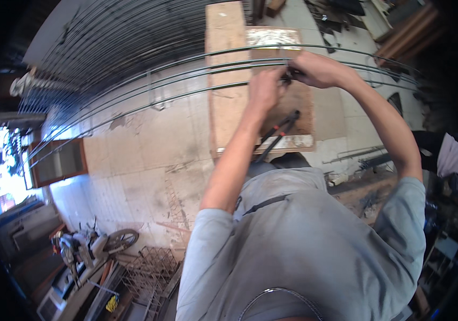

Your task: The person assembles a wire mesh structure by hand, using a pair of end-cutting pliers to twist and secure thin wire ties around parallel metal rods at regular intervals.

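Long thin steel rods [229, 66] run across in front of me over a wooden plank [227, 115]. My left hand [266, 86] is closed at the nearer rods, its fingertips beside a small dark piece between the two hands. Fingers bent and pressed together, my right hand [314, 69] meets the left from the other side at the same spot on the rods. What the fingers pinch is too small and covered to name. Just below the hands, a long-handled cutter [278, 134] with red and black handles lies on a brown board [305, 109].
A dense bundle of steel rods [127, 45] lies at the far left. A motorcycle [87, 246] and wire cages [151, 273] stand lower left. Wooden beams [410, 37] lie at the far right. Beside my right arm is another person's pale clothing [453, 155].
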Demonstrator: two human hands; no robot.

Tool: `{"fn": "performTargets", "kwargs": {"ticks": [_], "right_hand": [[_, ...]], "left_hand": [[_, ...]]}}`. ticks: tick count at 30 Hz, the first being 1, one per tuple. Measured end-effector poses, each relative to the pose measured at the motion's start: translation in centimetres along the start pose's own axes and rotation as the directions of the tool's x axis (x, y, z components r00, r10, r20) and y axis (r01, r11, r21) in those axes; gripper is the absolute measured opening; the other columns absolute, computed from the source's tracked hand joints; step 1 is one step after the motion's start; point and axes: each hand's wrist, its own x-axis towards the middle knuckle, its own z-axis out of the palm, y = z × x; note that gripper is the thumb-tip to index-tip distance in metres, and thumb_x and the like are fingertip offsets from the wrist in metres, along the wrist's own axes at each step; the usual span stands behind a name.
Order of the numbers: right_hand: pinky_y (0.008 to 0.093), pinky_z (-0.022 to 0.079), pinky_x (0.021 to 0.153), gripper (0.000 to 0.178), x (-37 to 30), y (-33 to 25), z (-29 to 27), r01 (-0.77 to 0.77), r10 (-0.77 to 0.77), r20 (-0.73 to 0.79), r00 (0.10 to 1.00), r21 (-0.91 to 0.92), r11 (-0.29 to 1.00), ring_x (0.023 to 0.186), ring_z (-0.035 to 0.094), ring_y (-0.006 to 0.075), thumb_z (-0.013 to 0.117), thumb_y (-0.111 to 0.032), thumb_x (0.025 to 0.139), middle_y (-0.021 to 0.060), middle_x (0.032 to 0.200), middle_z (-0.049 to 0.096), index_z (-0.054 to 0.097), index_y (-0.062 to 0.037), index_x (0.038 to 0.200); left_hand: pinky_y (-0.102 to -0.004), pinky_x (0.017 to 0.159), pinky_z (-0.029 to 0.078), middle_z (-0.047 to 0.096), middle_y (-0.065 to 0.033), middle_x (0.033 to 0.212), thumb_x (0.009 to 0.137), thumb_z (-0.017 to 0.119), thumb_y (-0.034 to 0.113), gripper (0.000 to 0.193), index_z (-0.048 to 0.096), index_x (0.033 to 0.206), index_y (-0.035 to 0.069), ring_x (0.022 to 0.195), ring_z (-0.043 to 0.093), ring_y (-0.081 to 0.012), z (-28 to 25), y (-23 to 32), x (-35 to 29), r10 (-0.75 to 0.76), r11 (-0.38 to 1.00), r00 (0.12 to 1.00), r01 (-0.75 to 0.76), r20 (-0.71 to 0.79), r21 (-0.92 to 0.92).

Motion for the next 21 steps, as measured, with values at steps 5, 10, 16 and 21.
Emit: {"fn": "performTargets", "kwargs": {"ticks": [5, 10, 16, 21], "right_hand": [[0.0499, 0.052, 0.069, 0.021, -0.4, -1.0, -1.0, -0.018, 0.019, -0.144, 0.989, 0.006, 1.000, 0.077, 0.065, 0.0414, 0.056, -0.016, 0.092, 0.0223, 0.078, 0.066, 0.059, 0.0012, 0.103], [0.0524, 0.049, 0.060, 0.028, -0.1, 0.1, 0.8, -0.213, 0.159, -0.398, 0.903, -0.096, 0.972, 0.067, 0.062, 0.0427, 0.053, -0.022, 0.097, 0.0176, 0.067, 0.063, 0.046, -0.0100, 0.121], [0.0534, 0.050, 0.057, 0.030, 2.0, 1.2, 2.6, -0.292, 0.230, -0.569, 0.789, -0.018, 0.956, 0.060, 0.064, 0.0406, 0.054, -0.026, 0.097, 0.0149, 0.059, 0.061, 0.048, -0.0129, 0.123], [0.0522, 0.050, 0.054, 0.029, 2.7, 0.8, 2.5, -0.301, 0.312, -0.616, 0.723, 0.126, 0.945, 0.058, 0.063, 0.0395, 0.056, -0.027, 0.096, 0.0138, 0.057, 0.060, 0.053, -0.0136, 0.122]], "left_hand": [[-0.0442, 0.067, 0.048, 0.069, -0.0069, 0.090, 0.082, 0.073, 0.021, 0.015, 0.069, 0.094, 0.013, 0.079, 0.066, -0.0305, -0.3, 0.3, -0.1, 0.094, 0.995, 0.992, -0.097, -0.083, -0.033], [-0.0442, 0.072, 0.050, 0.069, -0.0085, 0.101, 0.084, 0.072, 0.022, 0.020, 0.069, 0.099, 0.009, 0.087, 0.067, -0.0318, -0.7, 0.7, 0.0, 0.102, 0.995, 0.994, -0.102, -0.025, 0.003], [-0.0452, 0.070, 0.050, 0.070, -0.0106, 0.094, 0.086, 0.071, 0.022, 0.017, 0.067, 0.090, 0.006, 0.085, 0.067, -0.0345, -1.6, 1.5, 0.1, 0.043, 0.999, 0.998, -0.043, 0.041, 0.005], [-0.0393, 0.063, 0.047, 0.070, -0.0099, 0.086, 0.086, 0.072, 0.022, 0.016, 0.069, 0.087, 0.006, 0.070, 0.063, -0.0292, -1.3, 1.0, -0.2, 0.067, 0.998, 0.997, -0.067, -0.045, 0.000]]}}
